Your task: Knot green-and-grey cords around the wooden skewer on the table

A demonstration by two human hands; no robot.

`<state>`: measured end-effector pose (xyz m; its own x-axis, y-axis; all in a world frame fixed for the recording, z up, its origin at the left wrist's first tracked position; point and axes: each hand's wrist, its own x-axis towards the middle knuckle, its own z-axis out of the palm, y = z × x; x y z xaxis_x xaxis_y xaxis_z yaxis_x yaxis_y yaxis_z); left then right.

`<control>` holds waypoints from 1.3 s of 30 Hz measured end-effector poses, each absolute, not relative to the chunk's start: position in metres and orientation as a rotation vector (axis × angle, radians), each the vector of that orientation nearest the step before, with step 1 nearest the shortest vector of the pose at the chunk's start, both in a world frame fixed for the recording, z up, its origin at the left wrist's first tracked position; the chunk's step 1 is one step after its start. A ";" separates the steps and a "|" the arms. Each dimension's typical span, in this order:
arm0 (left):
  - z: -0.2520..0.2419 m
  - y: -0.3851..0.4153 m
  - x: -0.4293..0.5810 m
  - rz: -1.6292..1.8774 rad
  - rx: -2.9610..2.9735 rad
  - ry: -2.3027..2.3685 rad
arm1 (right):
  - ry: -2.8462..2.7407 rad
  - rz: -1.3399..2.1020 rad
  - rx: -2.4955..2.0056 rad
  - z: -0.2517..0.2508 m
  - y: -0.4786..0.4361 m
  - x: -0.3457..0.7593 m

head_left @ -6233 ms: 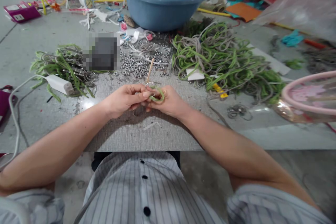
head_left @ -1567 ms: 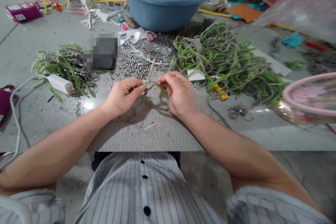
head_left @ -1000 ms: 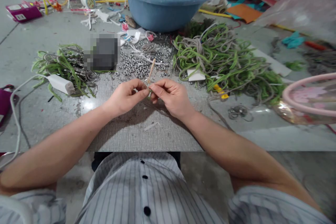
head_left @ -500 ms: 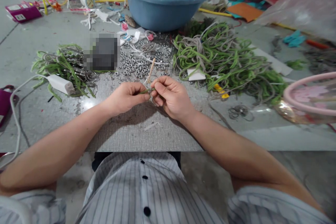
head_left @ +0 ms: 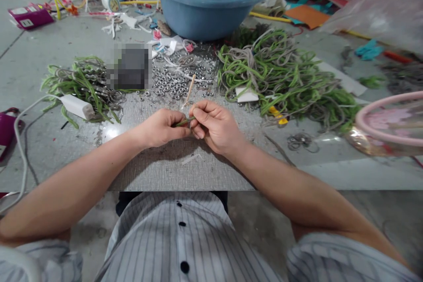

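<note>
Between my two hands runs a short green and grey cord (head_left: 182, 122), low over the table. My left hand (head_left: 161, 128) pinches it between thumb and forefinger. At its right end, the thumb and fingers of my right hand (head_left: 213, 124) close on the same cord; the fingertips hide exactly how it is gripped. A thin wooden stick (head_left: 190, 88) with a pale thread at its lower end lies just beyond my fingertips. Small metal rings or beads (head_left: 172, 83) are scattered behind it. A heap of green and grey cords (head_left: 274, 66) lies beyond my right hand.
A blue basin (head_left: 211, 9) stands at the back. On the left are more cords with metal parts (head_left: 79, 75), a white adapter (head_left: 77, 106) with its cable, and a blurred-out dark object (head_left: 132, 68). At the right is a pink-rimmed item (head_left: 390, 116); a paper strip (head_left: 191, 158) lies in front.
My hands have lowered slightly toward me and the left hand has turned a little. More of the green cord shows between them, while the ring-like loop seen at the fingertips is less visible.
</note>
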<state>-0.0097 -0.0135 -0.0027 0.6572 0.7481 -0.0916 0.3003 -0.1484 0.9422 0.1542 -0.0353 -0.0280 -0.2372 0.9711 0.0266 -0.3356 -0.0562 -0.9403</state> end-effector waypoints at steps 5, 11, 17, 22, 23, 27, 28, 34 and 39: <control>-0.002 -0.014 -0.010 0.541 1.738 0.840 | -1.102 1.507 -0.824 -0.024 -0.031 0.155; -0.002 -0.012 -0.014 0.598 1.741 0.870 | -1.090 1.386 -0.898 -0.012 -0.006 0.164; -0.006 -0.007 -0.016 0.560 1.887 0.997 | -0.926 1.540 -1.100 -0.007 0.019 0.166; -0.003 -0.008 -0.018 0.385 2.258 1.193 | -0.835 1.618 -1.290 0.000 0.021 0.162; -0.002 -0.008 -0.019 0.325 2.309 1.236 | -0.846 1.639 -1.328 0.001 0.019 0.162; 0.004 -0.008 -0.021 0.139 2.374 1.412 | -1.003 1.616 -1.476 0.001 0.009 0.171; 0.005 -0.008 -0.021 0.108 2.384 1.459 | -1.070 1.575 -1.515 0.000 0.006 0.175; 0.003 -0.003 -0.020 -0.029 2.381 1.744 | -1.825 0.981 -1.795 -0.013 -0.012 0.194; -0.002 -0.002 -0.022 -0.068 2.417 1.753 | -2.247 0.062 -1.490 -0.033 -0.020 0.201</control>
